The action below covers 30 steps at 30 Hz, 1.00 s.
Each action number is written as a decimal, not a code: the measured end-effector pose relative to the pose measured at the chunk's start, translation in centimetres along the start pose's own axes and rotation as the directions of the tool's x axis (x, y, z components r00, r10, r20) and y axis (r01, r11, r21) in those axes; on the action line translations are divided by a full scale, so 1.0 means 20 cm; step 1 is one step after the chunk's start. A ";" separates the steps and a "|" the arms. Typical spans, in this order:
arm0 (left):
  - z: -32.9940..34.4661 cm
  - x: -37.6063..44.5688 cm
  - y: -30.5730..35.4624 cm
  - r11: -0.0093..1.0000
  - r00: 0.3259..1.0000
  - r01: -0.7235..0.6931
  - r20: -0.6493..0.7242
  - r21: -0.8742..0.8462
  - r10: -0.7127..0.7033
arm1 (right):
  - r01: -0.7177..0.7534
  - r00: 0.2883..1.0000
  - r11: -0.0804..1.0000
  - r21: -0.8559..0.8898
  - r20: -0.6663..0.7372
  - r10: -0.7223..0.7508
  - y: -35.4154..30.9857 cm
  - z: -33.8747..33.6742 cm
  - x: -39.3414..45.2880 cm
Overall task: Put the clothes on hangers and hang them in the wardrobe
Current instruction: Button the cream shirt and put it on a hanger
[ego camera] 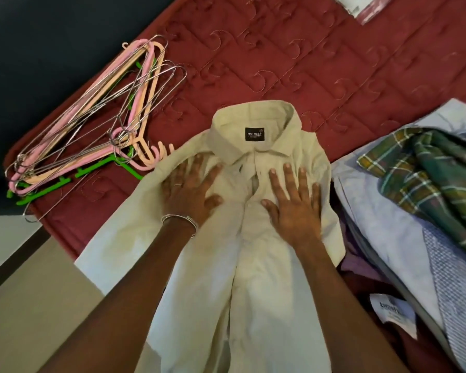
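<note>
i see my left hand (pixel 191 189) and right hand (pixel 293 205) pressing flat, fingers spread, on the shirt (pixel 256 265); hangers (pixel 92 125) lie left of it.

We see two bare forearms with no sleeves reaching in from the bottom edge. Our left hand (pixel 190 189) wears a thin silver metal bangle (pixel 179 220) around the wrist, and a slim pale ring (pixel 177 184) sits on one of its fingers (pixel 197 164). Our right hand (pixel 296 208) wears nothing, and its short, pale fingernails show plainly.
</note>
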State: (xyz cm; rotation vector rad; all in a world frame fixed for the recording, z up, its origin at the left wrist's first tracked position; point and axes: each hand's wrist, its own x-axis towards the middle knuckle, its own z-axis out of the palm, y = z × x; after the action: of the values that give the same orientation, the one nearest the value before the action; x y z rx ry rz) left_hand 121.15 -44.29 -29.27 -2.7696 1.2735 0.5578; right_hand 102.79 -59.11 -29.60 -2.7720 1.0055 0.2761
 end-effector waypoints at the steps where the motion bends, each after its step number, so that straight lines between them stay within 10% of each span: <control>1: -0.01 -0.01 0.00 0.997 0.998 0.065 0.017 -0.048 -0.065 | -0.022 1.000 1.000 0.002 -0.012 0.022 0.00 -0.01 0.00; 6: -0.20 -0.11 -0.06 0.863 0.977 0.007 -0.182 -0.505 -0.114 | -0.258 0.966 0.952 0.167 0.017 0.258 -0.11 -0.22 -0.02; 10: -0.29 -0.27 -0.27 0.760 0.879 0.177 -0.248 -0.625 -0.408 | -0.148 0.980 0.932 0.331 -0.078 0.183 -0.30 -0.35 -0.08; 16: -0.33 -0.25 -0.75 0.801 0.780 0.349 -0.322 -0.487 -0.536 | 0.096 0.994 0.850 0.518 -0.102 -0.050 -0.67 -0.39 0.15; 30: -0.43 0.07 -1.13 0.994 0.964 0.104 -0.244 -0.022 -0.107 | 0.050 0.995 0.805 0.592 -0.099 0.011 -1.26 -0.30 0.70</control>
State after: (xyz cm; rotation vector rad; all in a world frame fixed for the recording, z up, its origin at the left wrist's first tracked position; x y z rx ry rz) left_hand 141.39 -31.91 -24.22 -2.9658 1.1529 0.2193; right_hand 130.31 -50.03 -24.39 -2.2274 0.8875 -0.1652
